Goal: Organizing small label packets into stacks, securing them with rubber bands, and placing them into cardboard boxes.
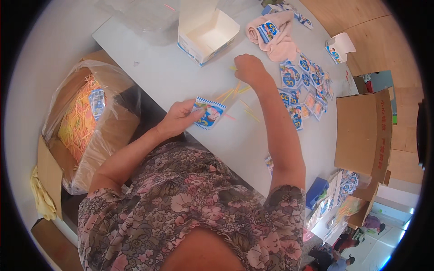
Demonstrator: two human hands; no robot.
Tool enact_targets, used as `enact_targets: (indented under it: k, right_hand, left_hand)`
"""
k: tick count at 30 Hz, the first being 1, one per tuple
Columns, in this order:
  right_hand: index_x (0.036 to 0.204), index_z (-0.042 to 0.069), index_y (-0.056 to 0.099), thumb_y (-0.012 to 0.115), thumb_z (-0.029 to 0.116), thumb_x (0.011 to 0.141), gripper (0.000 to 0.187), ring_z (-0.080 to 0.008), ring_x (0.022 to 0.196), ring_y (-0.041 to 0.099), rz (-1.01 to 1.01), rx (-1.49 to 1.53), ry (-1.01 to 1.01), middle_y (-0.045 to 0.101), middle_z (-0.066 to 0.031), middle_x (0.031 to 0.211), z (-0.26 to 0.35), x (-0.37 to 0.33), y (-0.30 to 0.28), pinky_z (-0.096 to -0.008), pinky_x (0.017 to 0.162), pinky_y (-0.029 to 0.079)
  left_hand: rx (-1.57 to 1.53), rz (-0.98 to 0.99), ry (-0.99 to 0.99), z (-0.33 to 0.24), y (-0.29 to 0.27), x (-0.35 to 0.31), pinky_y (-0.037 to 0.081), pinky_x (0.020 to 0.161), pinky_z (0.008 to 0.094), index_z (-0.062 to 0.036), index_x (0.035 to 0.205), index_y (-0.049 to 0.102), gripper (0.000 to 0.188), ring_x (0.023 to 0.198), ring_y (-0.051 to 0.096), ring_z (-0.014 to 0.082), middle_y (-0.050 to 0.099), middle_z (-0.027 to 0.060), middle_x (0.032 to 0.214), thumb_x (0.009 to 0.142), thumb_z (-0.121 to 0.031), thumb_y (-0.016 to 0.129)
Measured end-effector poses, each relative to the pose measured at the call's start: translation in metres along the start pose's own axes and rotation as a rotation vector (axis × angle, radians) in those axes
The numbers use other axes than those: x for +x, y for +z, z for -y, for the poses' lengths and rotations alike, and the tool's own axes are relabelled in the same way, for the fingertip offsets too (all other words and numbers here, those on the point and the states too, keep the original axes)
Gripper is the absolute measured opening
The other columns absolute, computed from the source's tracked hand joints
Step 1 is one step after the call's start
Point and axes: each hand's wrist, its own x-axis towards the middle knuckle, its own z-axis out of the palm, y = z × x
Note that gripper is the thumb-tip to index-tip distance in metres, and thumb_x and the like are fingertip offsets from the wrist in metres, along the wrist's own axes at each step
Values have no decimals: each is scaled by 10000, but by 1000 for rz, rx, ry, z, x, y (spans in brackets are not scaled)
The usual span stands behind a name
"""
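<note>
My left hand [177,118] grips a small blue-and-white packet [209,113] over the table's near edge, thumb on its printed face. Farther off, my right hand [250,68] is closed above the table, with the short end of a thin yellow stick [233,68] showing beside its fingers. Most of that stick is hidden by the hand. Loose yellow and orange sticks [236,89] lie on the table between both hands. To the right of my right forearm spreads a heap of similar packets [306,81]. An open white-and-blue box [210,38] stands beyond my hands.
At left, a cardboard carton [120,124] lined with clear plastic holds many coloured sticks [79,119] and a packet. A pink towel [282,34] with a packet on it lies at the far right of the table [156,58]. Another carton [361,131] stands at right.
</note>
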Motion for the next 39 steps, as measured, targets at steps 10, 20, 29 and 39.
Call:
enact_targets:
  k: [10, 20, 29, 39]
  right_hand:
    - [780, -7, 630, 688, 98, 706, 141, -236, 621, 620, -232, 471, 257, 669, -145, 805, 10, -63, -27, -348, 565, 471]
    - [858, -17, 634, 572, -55, 840, 75, -58, 484, 473, -471, 1671, 355, 674, -126, 835, 105, -135, -79, -192, 416, 317]
    - [875, -17, 651, 615, -85, 815, 98, -57, 720, 561, -465, 1488, 317, 667, -58, 837, 108, -157, -58, -175, 634, 414]
    - [976, 12, 677, 650, -98, 788, 219, -61, 815, 559, -448, 1399, 237, 623, -68, 1069, 108, -168, -47, -191, 632, 436]
  left_hand:
    - [-46, -17, 79, 10, -11, 1, 505, 805, 255, 36, 1009, 674, 134, 864, 641, 107, 710, 76, 955, 893, -26, 651]
    - [-46, 9, 123, -3, 1, 8, 493, 882, 310, 21, 902, 715, 76, 984, 637, 181, 693, 142, 1057, 838, 8, 679]
    - [94, 91, 189, -8, 14, 9, 475, 919, 326, -8, 968, 730, 157, 1037, 620, 212, 677, 149, 1093, 814, 0, 697]
    - [54, 89, 156, -10, 23, 6, 484, 895, 314, 6, 934, 724, 101, 1020, 622, 199, 681, 131, 1070, 849, -31, 683]
